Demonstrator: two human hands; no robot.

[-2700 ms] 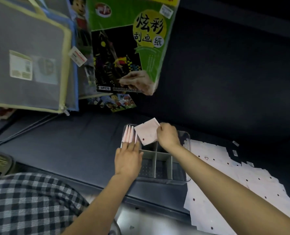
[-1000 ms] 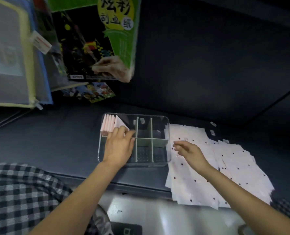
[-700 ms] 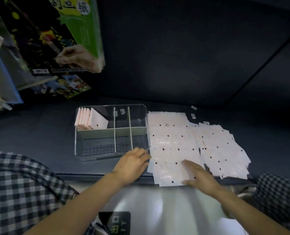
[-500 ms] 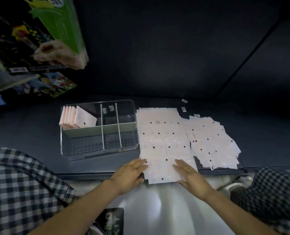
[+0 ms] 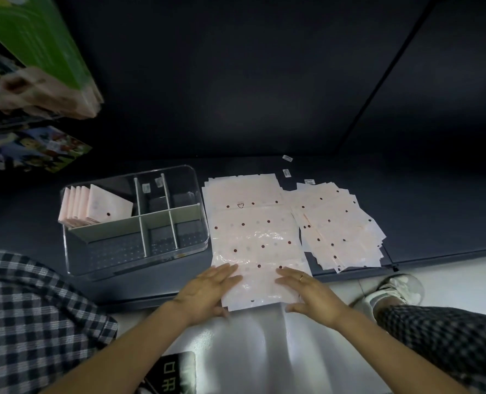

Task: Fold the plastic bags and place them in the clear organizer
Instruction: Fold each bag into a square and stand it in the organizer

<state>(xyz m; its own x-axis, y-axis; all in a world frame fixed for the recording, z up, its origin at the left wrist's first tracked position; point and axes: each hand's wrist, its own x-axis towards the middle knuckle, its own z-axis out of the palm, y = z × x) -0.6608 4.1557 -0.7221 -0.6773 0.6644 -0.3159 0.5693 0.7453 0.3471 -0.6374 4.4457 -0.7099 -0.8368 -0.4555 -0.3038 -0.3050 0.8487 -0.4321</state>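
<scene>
Top plastic bag (image 5: 257, 243), pale pink with dark dots, lies flat on a stack just right of the clear organizer (image 5: 135, 223). Its near edge overhangs the front lip of the dark tabletop (image 5: 420, 211).

Left hand (image 5: 207, 291) lies flat on the bag's near-left corner, right hand (image 5: 311, 292) on the near-right, ring visible. Fingers of both are straight and spread; nothing is held, no grip on the sheet, only palms pressing down.

Step, my read: smoothing or squaring the next bag before the first fold. No crease started that I can see.

Organizer: back-left compartment holds a row of folded bags (image 5: 94, 206) standing on edge, with the frontmost one leaning. Other compartments look empty apart from small labels at the back.

Second pile of loose bags (image 5: 338, 226) is fanned out further right, touching or overlapping the main stack; can't tell which.

Next move probably needs:
- separate only the top sheet; thin film tends to cling, so a double pick is the risk
- lift the near edge and fold away, keeping edges aligned
- fold down to match the squares already filed, then slot it in beside them

Periphery: green packaged item (image 5: 41, 55) hanging upper left, checked trousers on both sides, a shoe (image 5: 392, 291) on the floor at right.
</scene>
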